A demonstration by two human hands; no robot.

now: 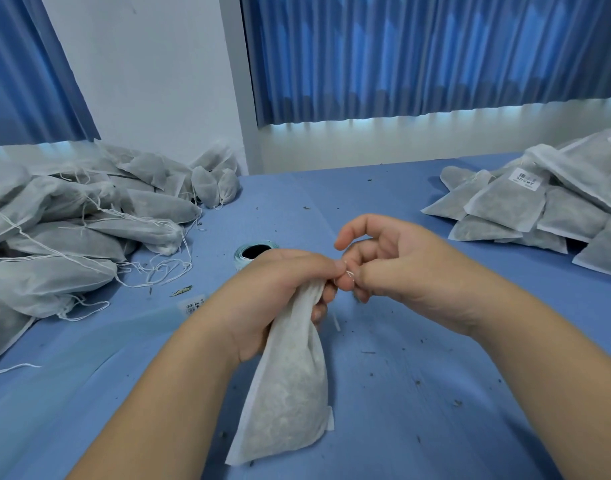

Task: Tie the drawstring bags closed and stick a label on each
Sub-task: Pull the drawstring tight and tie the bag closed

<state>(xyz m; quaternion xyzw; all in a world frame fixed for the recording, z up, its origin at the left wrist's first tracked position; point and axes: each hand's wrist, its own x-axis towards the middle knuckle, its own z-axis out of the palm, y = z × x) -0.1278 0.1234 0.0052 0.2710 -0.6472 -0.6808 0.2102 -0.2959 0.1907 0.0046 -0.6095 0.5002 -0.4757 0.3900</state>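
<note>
left hand (280,289) grips bag (290,375); right hand (383,268) seemingly pinches drawstring (349,273).

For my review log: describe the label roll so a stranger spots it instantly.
On the blue table, between the two heaps of grey fabric bags, find the left hand. Beyond it sits the pale blue paper roll, the only round, dark-cored thing.

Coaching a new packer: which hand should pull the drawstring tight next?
Probably the right hand: its fingertips pinch the drawstring, while the left hand grips the bag by its gathered neck.
</note>
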